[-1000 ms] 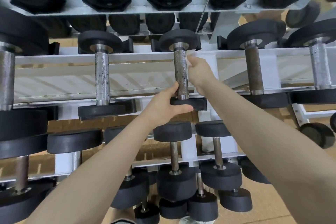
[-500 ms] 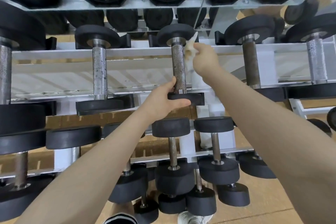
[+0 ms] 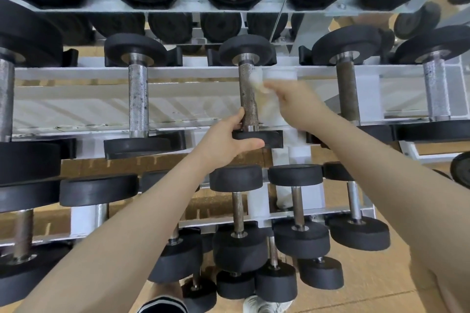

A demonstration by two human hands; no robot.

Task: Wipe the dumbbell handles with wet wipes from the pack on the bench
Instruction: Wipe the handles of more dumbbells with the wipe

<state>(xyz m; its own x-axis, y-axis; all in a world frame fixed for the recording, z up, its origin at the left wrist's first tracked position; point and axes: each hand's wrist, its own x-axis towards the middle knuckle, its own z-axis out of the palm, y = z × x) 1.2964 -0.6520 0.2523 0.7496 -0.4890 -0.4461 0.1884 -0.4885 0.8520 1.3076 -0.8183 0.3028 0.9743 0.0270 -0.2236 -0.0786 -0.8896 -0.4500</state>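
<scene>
A dumbbell with a dark, rusty knurled handle (image 3: pixel 248 94) lies across the middle tier of the white rack (image 3: pixel 76 109). My left hand (image 3: pixel 229 140) grips its near black head (image 3: pixel 256 138), thumb along the front, fingers up by the base of the handle. My right hand (image 3: pixel 297 101) holds a crumpled, yellowish-white wet wipe (image 3: pixel 262 89) against the right side of that handle, about halfway along. The hand and wipe are blurred. The pack and bench are not in view.
More dumbbells flank it: a silver-handled dumbbell (image 3: pixel 138 99) to the left, a brown-handled dumbbell (image 3: pixel 348 94) and another silver-handled dumbbell (image 3: pixel 436 89) to the right. Small dumbbells (image 3: pixel 237 211) fill the lower tier, large ones the top. Wooden floor (image 3: pixel 368 282) and a white shoe (image 3: pixel 264 305) lie below.
My right hand with the wipe slid up the handle toward the far head, then back down toward me to mid-handle. My left hand kept its grip on the near head.
</scene>
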